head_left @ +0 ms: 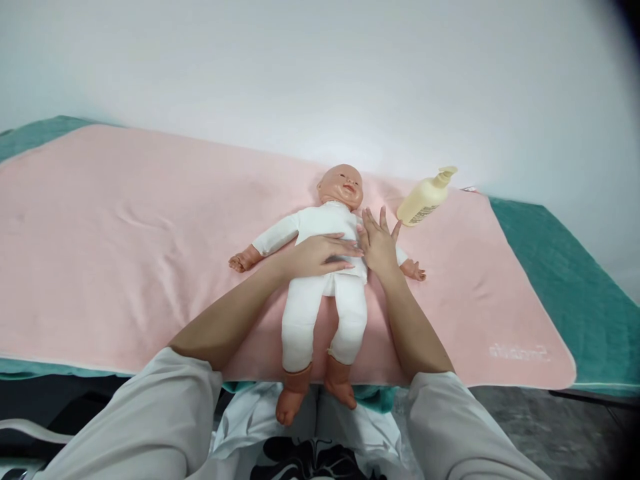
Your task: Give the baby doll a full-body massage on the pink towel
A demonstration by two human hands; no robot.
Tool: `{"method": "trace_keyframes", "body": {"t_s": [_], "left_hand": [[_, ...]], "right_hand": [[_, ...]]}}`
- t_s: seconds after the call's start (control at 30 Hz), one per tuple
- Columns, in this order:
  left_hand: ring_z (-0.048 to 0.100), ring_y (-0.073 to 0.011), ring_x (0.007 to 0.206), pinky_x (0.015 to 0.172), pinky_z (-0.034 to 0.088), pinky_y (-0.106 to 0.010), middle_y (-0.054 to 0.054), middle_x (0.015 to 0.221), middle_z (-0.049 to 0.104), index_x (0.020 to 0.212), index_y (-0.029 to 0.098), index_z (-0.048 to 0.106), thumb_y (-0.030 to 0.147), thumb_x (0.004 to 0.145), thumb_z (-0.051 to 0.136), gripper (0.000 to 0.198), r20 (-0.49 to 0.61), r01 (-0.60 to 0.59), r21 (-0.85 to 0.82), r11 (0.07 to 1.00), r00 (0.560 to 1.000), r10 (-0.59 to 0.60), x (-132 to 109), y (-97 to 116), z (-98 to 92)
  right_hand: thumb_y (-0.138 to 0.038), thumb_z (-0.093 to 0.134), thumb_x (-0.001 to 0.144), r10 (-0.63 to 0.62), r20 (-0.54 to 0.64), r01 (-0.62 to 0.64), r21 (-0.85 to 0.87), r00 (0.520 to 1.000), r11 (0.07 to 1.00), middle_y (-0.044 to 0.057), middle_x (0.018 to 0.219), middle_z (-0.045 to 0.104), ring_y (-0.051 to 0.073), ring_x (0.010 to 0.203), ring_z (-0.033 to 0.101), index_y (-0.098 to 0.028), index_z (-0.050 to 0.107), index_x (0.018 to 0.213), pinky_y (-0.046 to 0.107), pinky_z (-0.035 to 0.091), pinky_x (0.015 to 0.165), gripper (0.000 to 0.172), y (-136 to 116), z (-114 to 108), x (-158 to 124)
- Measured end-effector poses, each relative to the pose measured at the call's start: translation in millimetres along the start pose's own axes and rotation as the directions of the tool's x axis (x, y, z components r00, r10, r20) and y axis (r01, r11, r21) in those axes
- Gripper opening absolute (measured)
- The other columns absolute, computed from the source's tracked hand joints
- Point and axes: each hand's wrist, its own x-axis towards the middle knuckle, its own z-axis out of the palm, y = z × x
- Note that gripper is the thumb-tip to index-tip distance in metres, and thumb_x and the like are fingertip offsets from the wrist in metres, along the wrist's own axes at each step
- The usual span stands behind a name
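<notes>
A baby doll (pixel 325 293) in a white cloth suit lies on its back on the pink blanket (pixel 165 253), its head toward the wall and its feet over the near edge. Across the doll's belly rests my left hand (pixel 320 255), fingers stretched out to the right. My right hand (pixel 379 243) lies on the side of the doll's chest, its fingers spread and pointing away from me. The fingertips of my left hand meet or nearly meet my right hand. Both hands hold nothing. Part of the doll's torso and one arm are hidden under them.
A pale yellow pump bottle (pixel 424 201) stands tilted on the blanket, just beyond my right hand. A green cover (pixel 565 280) shows under the blanket at the right and back left. Behind the bed rises a white wall (pixel 300 73).
</notes>
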Motion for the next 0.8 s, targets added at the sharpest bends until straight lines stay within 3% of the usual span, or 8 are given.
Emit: {"method": "trace_keyframes", "body": {"t_s": [0.2, 0.37, 0.47, 0.57, 0.67, 0.8], "left_hand": [[0.041, -0.0147, 0.147, 0.13, 0.016, -0.04, 0.0, 0.148, 0.056, 0.142, 0.028, 0.058, 0.031, 0.101, 0.049, 0.042, 0.017, 0.085, 0.138, 0.987, 0.996, -0.088, 1, -6, -4.1], [0.025, -0.0187, 0.155, 0.13, 0.007, -0.046, -0.004, 0.158, 0.044, 0.15, 0.021, 0.049, 0.038, 0.104, 0.04, 0.05, -0.1, 0.239, 0.235, 0.942, 0.97, -0.221, 1, -10, -4.8], [0.019, -0.021, 0.157, 0.129, 0.005, -0.051, -0.005, 0.164, 0.033, 0.155, 0.021, 0.041, 0.04, 0.105, 0.034, 0.054, -0.166, 0.331, 0.257, 0.908, 0.941, -0.296, 1, -13, -2.3], [0.018, -0.0229, 0.157, 0.128, 0.006, -0.055, -0.005, 0.166, 0.029, 0.157, 0.021, 0.036, 0.037, 0.106, 0.028, 0.055, -0.244, 0.439, 0.26, 0.86, 0.892, -0.382, 2, -19, 1.4], [0.022, -0.0257, 0.156, 0.127, 0.007, -0.058, -0.005, 0.164, 0.032, 0.158, 0.02, 0.035, 0.033, 0.106, 0.023, 0.055, -0.342, 0.54, 0.262, 0.8, 0.827, -0.446, 2, -23, 3.7], [0.032, -0.0286, 0.152, 0.127, 0.0, -0.062, -0.009, 0.156, 0.046, 0.154, 0.018, 0.043, 0.03, 0.105, 0.021, 0.055, -0.471, 0.607, 0.329, 0.724, 0.769, -0.432, -1, -26, 2.3]], "right_hand": [[-0.049, 0.014, 0.104, -0.022, -0.065, 0.028, 0.103, 0.998, 0.994, 0.006, 0.161, 0.041, 0.03, 0.16, 0.013, -0.02, 0.044, 0.153, 0.07, -0.002, 0.125, 0.064, 1, 1, 0], [-0.052, 0.011, 0.104, -0.059, -0.079, 0.071, 0.16, 0.995, 0.985, 0.006, 0.162, 0.04, 0.028, 0.159, 0.014, -0.021, 0.042, 0.154, 0.065, 0.005, 0.127, 0.067, 1, -1, 1], [-0.055, 0.011, 0.104, -0.094, -0.09, 0.11, 0.206, 0.992, 0.972, 0.004, 0.161, 0.042, 0.026, 0.159, 0.016, -0.021, 0.043, 0.154, 0.061, 0.012, 0.128, 0.068, 1, -1, 1], [-0.058, 0.014, 0.103, -0.152, -0.1, 0.175, 0.289, 0.983, 0.941, 0.004, 0.155, 0.05, 0.023, 0.155, 0.029, -0.021, 0.049, 0.15, 0.052, 0.022, 0.129, 0.069, 1, 0, 0], [-0.061, 0.02, 0.103, -0.256, -0.082, 0.268, 0.374, 0.963, 0.888, 0.005, 0.15, 0.056, 0.021, 0.151, 0.038, -0.02, 0.054, 0.146, 0.045, 0.029, 0.128, 0.069, -2, -1, -3], [-0.062, 0.027, 0.102, -0.436, -0.032, 0.405, 0.436, 0.9, 0.804, 0.0, 0.151, 0.055, 0.02, 0.152, 0.036, -0.025, 0.053, 0.147, 0.045, 0.029, 0.129, 0.063, -9, -4, -9]]}}
